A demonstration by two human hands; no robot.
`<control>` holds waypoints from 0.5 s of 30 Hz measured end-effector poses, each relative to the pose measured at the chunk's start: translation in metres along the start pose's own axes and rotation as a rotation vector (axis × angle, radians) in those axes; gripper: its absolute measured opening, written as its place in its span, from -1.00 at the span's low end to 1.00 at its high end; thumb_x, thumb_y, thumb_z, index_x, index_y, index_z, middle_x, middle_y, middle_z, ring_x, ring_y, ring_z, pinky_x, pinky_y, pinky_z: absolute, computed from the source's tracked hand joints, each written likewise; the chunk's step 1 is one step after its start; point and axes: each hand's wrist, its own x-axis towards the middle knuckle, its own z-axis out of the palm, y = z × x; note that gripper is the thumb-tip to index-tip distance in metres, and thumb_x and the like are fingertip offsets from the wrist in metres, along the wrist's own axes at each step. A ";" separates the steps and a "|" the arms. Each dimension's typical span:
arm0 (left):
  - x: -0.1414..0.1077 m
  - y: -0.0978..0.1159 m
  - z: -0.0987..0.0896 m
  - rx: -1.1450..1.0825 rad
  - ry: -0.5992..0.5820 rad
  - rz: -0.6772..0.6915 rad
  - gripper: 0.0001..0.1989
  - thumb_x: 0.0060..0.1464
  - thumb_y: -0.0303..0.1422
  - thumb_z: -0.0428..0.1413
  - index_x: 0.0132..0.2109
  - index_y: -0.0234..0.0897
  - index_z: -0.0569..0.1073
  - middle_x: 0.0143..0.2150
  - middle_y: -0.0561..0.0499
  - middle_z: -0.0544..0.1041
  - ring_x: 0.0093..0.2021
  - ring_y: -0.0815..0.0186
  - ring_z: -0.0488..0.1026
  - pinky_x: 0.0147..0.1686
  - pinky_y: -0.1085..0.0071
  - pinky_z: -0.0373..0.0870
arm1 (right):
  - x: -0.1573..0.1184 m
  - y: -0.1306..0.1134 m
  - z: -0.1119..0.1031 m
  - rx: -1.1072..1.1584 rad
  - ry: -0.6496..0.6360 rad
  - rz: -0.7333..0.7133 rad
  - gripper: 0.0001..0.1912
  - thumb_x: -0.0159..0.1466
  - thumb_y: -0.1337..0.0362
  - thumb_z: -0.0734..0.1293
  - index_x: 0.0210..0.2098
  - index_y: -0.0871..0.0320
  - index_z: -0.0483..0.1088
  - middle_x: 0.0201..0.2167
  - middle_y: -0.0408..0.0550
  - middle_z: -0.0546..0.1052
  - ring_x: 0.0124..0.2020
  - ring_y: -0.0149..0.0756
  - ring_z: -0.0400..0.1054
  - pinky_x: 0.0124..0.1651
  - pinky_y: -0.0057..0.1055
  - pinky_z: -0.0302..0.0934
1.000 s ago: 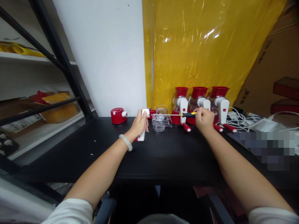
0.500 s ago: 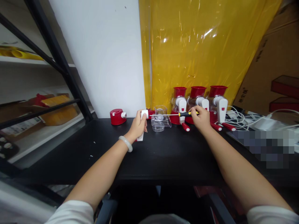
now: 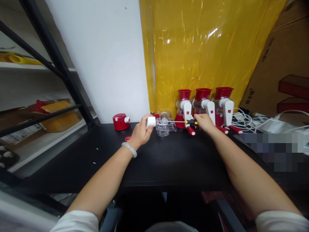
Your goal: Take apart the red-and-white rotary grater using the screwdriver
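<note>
My left hand (image 3: 142, 131) is closed around a white crank handle (image 3: 151, 121), whose red grip (image 3: 127, 138) pokes out on the far side of the wrist. In my right hand (image 3: 203, 121) is a screwdriver (image 3: 191, 122) with a black and yellow handle, held level. Its long shaft points left, with the tip at the white end of the crank handle; I cannot tell whether it sits in a screw. Just behind the shaft stands a clear plastic grater body (image 3: 163, 130). A red round base (image 3: 121, 121) with a white knob rests left of my left hand.
Three red and white rotary graters (image 3: 184, 109) stand in a row at the back. White cables (image 3: 251, 124) and a blurred-out patch (image 3: 277, 151) lie at the right of the black table (image 3: 164, 167). A metal shelf (image 3: 70, 83) rises on the left; a cardboard box (image 3: 263, 71) stands right.
My left hand has turned the crank handle so its white round end faces the screwdriver and the red grip swings left. My right hand has moved slightly down and left with the screwdriver.
</note>
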 end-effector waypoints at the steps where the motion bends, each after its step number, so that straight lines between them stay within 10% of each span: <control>1: 0.000 0.000 0.000 -0.002 -0.014 -0.003 -0.50 0.34 -0.11 -0.14 0.24 -0.36 0.17 -0.19 -0.13 0.52 -0.33 0.21 0.50 -0.29 0.32 0.35 | 0.000 0.000 -0.001 -0.035 0.031 -0.020 -0.60 0.23 0.12 0.17 -0.61 0.17 0.42 -0.75 -0.07 0.41 -0.67 -0.29 0.26 -0.50 -0.36 0.09; 15: 0.002 -0.007 0.004 -0.151 -0.019 -0.081 -0.57 0.38 -0.14 -0.14 0.23 -0.31 0.18 -0.40 0.06 0.44 -0.48 0.30 0.43 -0.39 0.36 0.35 | -0.011 -0.002 0.004 -0.090 0.240 -0.223 -0.58 0.19 0.08 0.15 -0.64 0.16 0.39 -0.71 -0.09 0.38 -0.54 -0.28 0.27 -0.42 -0.37 0.04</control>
